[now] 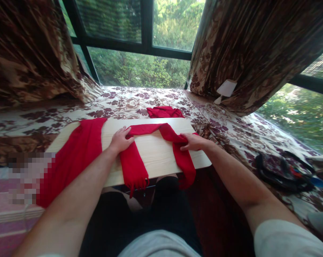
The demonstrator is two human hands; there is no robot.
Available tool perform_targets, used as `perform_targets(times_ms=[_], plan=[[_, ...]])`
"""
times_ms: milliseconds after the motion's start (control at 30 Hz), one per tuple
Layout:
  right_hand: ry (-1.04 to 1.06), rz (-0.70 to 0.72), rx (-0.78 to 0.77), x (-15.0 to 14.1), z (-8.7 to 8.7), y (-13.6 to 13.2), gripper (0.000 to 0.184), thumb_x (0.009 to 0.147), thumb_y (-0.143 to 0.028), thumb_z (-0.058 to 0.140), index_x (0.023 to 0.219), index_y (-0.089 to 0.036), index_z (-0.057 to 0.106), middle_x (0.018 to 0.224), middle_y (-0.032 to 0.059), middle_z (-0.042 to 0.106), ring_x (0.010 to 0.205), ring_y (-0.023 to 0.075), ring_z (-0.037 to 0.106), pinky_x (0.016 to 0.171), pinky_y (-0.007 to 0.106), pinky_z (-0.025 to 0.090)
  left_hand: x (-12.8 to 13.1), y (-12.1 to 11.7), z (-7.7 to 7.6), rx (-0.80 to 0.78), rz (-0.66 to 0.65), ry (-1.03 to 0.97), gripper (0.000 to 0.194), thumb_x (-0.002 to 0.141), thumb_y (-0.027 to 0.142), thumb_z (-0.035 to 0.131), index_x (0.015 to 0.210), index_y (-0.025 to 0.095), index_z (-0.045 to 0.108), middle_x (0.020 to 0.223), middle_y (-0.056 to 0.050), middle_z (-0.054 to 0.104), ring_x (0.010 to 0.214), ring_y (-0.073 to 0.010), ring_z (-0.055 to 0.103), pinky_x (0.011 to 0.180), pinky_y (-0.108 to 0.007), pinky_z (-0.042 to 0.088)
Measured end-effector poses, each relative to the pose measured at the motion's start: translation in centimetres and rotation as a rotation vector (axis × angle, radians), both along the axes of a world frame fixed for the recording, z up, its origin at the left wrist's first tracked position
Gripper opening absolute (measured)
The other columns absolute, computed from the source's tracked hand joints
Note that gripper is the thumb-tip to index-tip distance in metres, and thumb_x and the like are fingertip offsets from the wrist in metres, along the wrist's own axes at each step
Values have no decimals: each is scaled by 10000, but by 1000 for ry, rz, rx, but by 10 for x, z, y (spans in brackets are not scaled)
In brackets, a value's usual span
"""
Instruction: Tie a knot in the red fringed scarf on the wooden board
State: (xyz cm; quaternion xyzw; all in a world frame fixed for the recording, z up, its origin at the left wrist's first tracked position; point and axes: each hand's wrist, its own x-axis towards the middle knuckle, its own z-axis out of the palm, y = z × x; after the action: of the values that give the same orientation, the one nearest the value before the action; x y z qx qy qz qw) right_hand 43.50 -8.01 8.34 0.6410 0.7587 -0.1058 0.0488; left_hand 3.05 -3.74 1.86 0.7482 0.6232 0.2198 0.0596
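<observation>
A red scarf lies bent across a pale wooden board, both ends hanging over the near edge, the left end fringed. My left hand lies flat on the scarf's left bend, fingers spread. My right hand pinches the scarf's right bend between thumb and fingers. A second red scarf is draped over the board's left side. A folded red cloth sits beyond the board's far edge.
The board rests over my lap on a brown floral cover. Patterned curtains hang on both sides of a window. A small white lamp stands at the right. A dark floral bag lies to the right.
</observation>
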Motion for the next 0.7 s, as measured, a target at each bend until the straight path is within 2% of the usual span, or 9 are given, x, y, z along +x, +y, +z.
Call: perform_targets(times_ms=[67,133,233,300,367,467,533,633,700], plan=[[-24,79,2,-2,-5,-3,827,690,-538,830,1414,-261,541,1383,118,594,1222,269,586,992,290,430,8,-23,8,134,16,-33,609,838,366,544,1420,191,578,1507,-71,529,1421,-271,433,1214,-400,300],[-49,111,48,-4,-10,-7,657,802,-503,747,1386,-267,563,1349,120,605,1208,265,592,996,297,426,14,-51,16,175,-42,-34,469,865,347,518,1288,210,670,1376,-61,637,1318,-263,530,1190,-392,336],[-40,80,113,-11,-16,-12,397,903,-385,631,1267,-229,631,1206,123,672,1078,245,649,906,281,459,20,-90,24,81,-105,-10,318,881,374,505,1017,227,753,1090,-75,745,1111,-270,638,1047,-372,464],[8,29,96,-17,-16,-14,319,878,-324,639,1171,-202,671,1113,114,709,1000,248,670,824,273,475,21,-111,27,26,-101,-19,295,875,394,511,960,244,750,1016,-68,756,1004,-266,670,950,-373,506],[114,-13,-9,-24,-13,-15,276,822,-295,677,1072,-184,710,993,81,737,911,247,683,746,266,480,22,-127,29,-37,-92,-80,277,865,409,519,916,263,748,950,-50,763,900,-248,689,853,-363,530],[389,-58,-289,-34,-4,-17,223,767,-286,697,938,-153,748,810,34,735,755,221,680,664,261,486,26,-142,30,-121,-66,-238,259,855,436,528,863,291,742,896,-16,773,833,-224,702,789,-343,543],[623,-96,-432,-44,4,-22,205,753,-285,696,892,-144,750,781,24,736,720,203,679,665,261,508,30,-146,29,-141,-50,-307,257,847,448,537,866,297,743,912,-9,778,859,-225,709,806,-339,546],[922,-155,-499,-65,12,-33,191,730,-265,713,881,-151,739,857,26,757,779,188,695,735,262,543,34,-147,25,-151,-45,-328,262,835,442,552,902,283,749,949,-21,779,899,-232,711,851,-341,544],[1030,-169,-488,-81,12,-39,191,724,-243,714,890,-150,731,897,35,758,820,187,699,774,269,552,35,-144,23,-171,-54,-319,271,833,435,558,922,268,751,965,-34,777,910,-232,710,873,-340,540]])
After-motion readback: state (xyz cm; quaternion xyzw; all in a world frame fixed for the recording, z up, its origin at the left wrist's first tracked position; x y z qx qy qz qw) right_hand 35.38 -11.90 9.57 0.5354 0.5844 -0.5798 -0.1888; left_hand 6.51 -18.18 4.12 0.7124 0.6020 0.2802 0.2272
